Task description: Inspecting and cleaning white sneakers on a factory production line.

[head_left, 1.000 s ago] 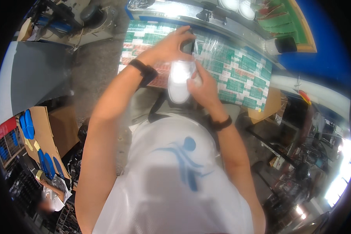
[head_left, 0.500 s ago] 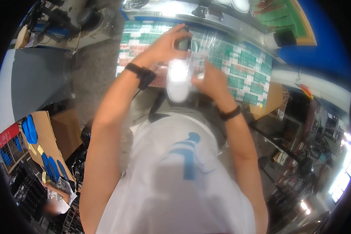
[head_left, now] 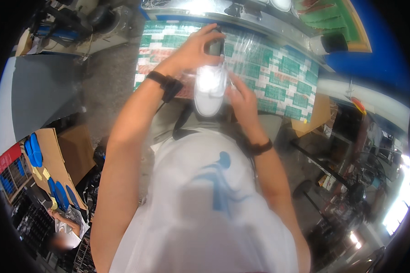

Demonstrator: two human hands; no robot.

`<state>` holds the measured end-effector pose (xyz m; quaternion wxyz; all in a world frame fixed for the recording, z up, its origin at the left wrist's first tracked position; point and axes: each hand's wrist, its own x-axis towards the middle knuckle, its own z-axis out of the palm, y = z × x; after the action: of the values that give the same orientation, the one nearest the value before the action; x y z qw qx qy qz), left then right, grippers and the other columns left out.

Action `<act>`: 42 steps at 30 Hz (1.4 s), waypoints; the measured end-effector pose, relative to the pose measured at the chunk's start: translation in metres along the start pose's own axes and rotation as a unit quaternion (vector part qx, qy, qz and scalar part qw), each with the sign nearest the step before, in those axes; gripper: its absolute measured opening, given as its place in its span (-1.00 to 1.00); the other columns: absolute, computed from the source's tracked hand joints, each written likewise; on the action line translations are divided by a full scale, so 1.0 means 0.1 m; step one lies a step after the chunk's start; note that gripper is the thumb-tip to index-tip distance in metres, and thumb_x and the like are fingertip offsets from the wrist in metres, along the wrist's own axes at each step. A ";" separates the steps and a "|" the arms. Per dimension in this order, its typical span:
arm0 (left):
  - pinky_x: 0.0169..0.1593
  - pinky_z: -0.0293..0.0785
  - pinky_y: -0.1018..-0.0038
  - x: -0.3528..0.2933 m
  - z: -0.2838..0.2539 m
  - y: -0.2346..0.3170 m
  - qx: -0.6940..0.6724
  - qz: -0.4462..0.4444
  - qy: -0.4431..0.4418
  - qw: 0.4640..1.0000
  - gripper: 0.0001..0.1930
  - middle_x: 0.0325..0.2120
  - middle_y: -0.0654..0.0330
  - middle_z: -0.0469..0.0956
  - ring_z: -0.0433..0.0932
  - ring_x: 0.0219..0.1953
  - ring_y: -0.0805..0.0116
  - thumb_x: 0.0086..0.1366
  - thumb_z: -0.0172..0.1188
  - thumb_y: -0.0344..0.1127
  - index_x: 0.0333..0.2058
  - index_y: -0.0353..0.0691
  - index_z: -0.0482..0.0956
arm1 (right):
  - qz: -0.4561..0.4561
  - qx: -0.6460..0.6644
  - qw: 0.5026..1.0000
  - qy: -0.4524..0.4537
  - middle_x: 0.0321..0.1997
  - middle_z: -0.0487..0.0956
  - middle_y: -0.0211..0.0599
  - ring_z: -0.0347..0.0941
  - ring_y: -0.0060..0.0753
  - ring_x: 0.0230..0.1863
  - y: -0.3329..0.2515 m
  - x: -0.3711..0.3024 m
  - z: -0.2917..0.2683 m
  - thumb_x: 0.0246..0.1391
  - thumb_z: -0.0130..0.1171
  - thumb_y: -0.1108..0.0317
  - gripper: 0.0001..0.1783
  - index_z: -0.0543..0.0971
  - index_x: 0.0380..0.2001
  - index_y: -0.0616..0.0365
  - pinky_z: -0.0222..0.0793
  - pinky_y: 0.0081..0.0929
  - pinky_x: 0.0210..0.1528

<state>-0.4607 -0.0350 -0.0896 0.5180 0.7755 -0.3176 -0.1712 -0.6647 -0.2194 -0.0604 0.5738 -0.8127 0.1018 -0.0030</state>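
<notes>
Left grip [head_left: 195, 52] on white shoe [head_left: 208, 98]; right grip [head_left: 244, 102] at its side.

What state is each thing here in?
White shoe: top side up, held.
Left hand: curled around the shoe's opening end.
Right hand: beside the shoe, blurred; hold unclear.
Patterned covering: spread out, shiny in parts.
Dark watch: strapped on.
Dark wristband: worn.
Blue pieces: lying on cardboard.

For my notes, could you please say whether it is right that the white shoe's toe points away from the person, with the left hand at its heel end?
Not quite: the head view shows the white shoe pointing its toe toward the person, with the left hand at its heel end.
</notes>
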 end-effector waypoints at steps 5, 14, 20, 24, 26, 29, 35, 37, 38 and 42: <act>0.46 0.51 0.04 -0.01 0.03 -0.06 0.063 0.020 0.017 0.998 -0.20 0.65 -0.09 0.14 0.34 0.57 -0.18 0.17 0.62 -0.16 0.41 -0.06 0.59 | -0.011 -0.001 1.000 -0.009 0.35 0.68 0.19 0.62 -0.07 0.38 0.11 0.08 0.09 0.38 0.20 0.26 -0.38 0.56 0.41 0.35 0.42 -0.29 0.46; 0.56 0.34 -0.02 -0.02 -0.02 -0.01 0.037 0.003 -0.001 0.999 -0.20 0.66 -0.09 0.13 0.21 0.63 -0.18 0.17 0.63 -0.11 0.41 -0.04 0.60 | -0.100 -0.266 0.956 -0.075 -0.01 0.74 0.17 0.72 0.16 0.04 -0.34 -0.20 -0.03 0.07 0.51 0.09 -0.09 0.50 0.40 0.41 0.64 -0.09 0.12; 0.40 0.55 0.08 -0.01 -0.01 -0.02 0.030 0.014 0.017 0.999 -0.19 0.64 -0.17 0.18 0.32 0.58 -0.18 0.13 0.67 -0.14 0.38 -0.11 0.64 | -0.108 -0.378 0.919 -0.036 -0.16 0.74 0.14 0.74 0.21 -0.17 -0.31 -0.01 0.03 0.02 0.53 -0.06 -0.06 0.54 0.29 0.46 0.68 0.04 -0.14; 0.43 0.50 0.06 -0.02 -0.05 -0.05 -0.015 -0.008 0.005 1.000 -0.18 0.64 -0.17 0.18 0.32 0.58 -0.19 0.12 0.66 -0.10 0.38 -0.10 0.64 | 0.136 -0.476 0.866 -0.067 -0.08 0.75 0.28 0.77 0.22 -0.08 0.09 0.19 -0.48 0.09 0.49 -0.09 -0.09 0.59 0.25 0.53 0.71 0.01 -0.06; 0.55 0.35 0.01 0.00 -0.03 -0.14 0.047 0.032 0.011 0.998 -0.22 0.65 -0.13 0.15 0.23 0.62 -0.20 0.17 0.63 -0.11 0.38 -0.05 0.62 | 0.067 -0.451 0.889 -0.037 -0.04 0.75 0.29 0.77 0.21 -0.05 0.30 -0.08 -0.75 0.10 0.48 -0.06 -0.11 0.60 0.29 0.49 0.70 -0.02 -0.01; 0.55 0.33 0.01 0.02 0.07 -0.08 0.040 0.030 0.027 0.998 -0.23 0.63 -0.12 0.18 0.22 0.62 -0.19 0.17 0.63 -0.09 0.37 -0.02 0.63 | 0.005 -0.328 0.945 -0.002 0.00 0.75 0.29 0.77 0.19 0.00 0.06 -0.26 -0.66 0.13 0.47 0.00 -0.13 0.58 0.37 0.39 0.68 -0.06 0.07; 0.57 0.30 -0.03 0.00 0.01 -0.07 0.026 0.022 0.011 0.999 -0.20 0.63 -0.11 0.19 0.23 0.61 -0.21 0.15 0.65 -0.09 0.39 -0.02 0.61 | -0.048 -0.218 0.974 -0.044 0.10 0.73 0.25 0.69 0.32 0.07 -0.24 0.12 -0.07 0.14 0.45 0.05 -0.12 0.52 0.43 0.35 0.60 -0.03 0.19; 0.57 0.30 -0.04 0.01 0.01 -0.09 -0.003 0.016 0.005 1.000 -0.19 0.63 -0.10 0.18 0.22 0.61 -0.21 0.14 0.65 -0.09 0.39 -0.02 0.62 | -0.039 -0.245 0.966 -0.077 0.10 0.73 0.25 0.70 0.29 0.05 -0.12 0.02 -0.12 0.11 0.48 0.05 -0.10 0.51 0.43 0.35 0.61 -0.03 0.15; 0.57 0.31 -0.03 0.00 0.03 -0.11 0.014 0.018 0.012 1.000 -0.19 0.64 -0.09 0.18 0.22 0.61 -0.21 0.14 0.65 -0.09 0.39 -0.02 0.62 | -0.035 -0.273 0.954 -0.116 0.11 0.73 0.25 0.71 0.27 0.04 -0.10 -0.04 -0.18 0.08 0.50 0.06 -0.07 0.50 0.44 0.35 0.63 -0.03 0.12; 0.54 0.34 -0.02 0.00 0.04 -0.12 0.018 0.010 0.017 1.000 -0.18 0.65 -0.05 0.16 0.22 0.61 -0.19 0.14 0.66 -0.08 0.40 -0.02 0.61 | -0.071 -0.268 0.952 -0.131 0.01 0.74 0.16 0.71 0.17 -0.04 -0.32 -0.46 -0.38 0.00 0.56 0.08 0.00 0.48 0.45 0.35 0.65 -0.07 0.01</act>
<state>-0.4594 -0.0344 -0.1018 0.5107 0.7843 -0.3199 -0.1472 -0.7088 -0.2368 -0.0125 0.3416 -0.9348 -0.0354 0.0903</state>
